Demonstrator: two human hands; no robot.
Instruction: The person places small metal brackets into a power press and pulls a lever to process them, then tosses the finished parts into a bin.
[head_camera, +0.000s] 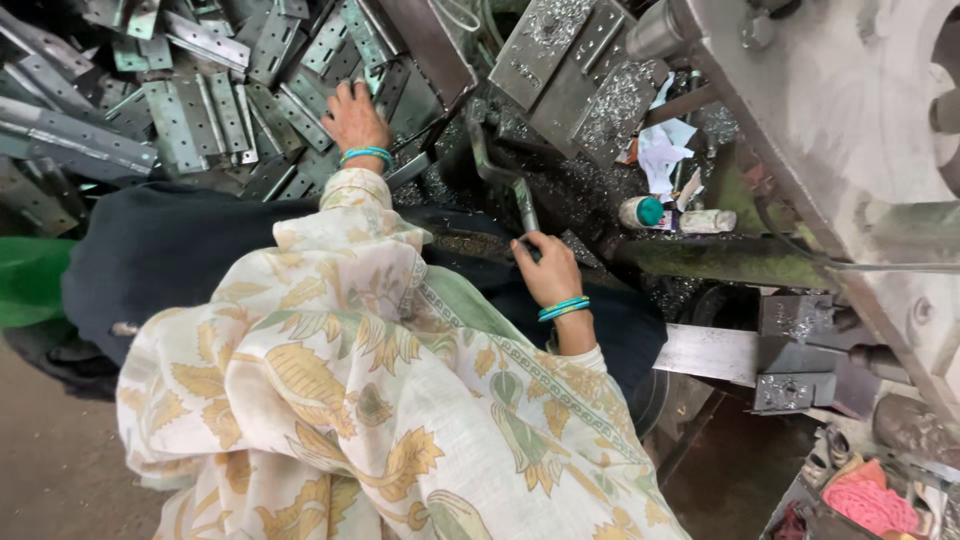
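Head view is showing us leaning over a grey metal machine (850, 120), and we are taking that machine as our landmark. Our right hand (548, 268) is closing around the lower end of a bent metal lever (497, 165) that is rising toward the machine's drilled plates (570, 60); the fingers are wrapping the handle tightly. Far to the left of the machine, our left hand (355, 118) is resting palm down, fingers spread, on a heap of perforated metal hinge plates (200, 110), touching them without clamping any single piece. Metal shavings (560, 190) are lying beneath the machine's plates. Just below the machine, a small bottle with a teal cap (640, 212) is lying beside crumpled white paper (665, 150). Teal bangles (563, 309) are circling both our wrists
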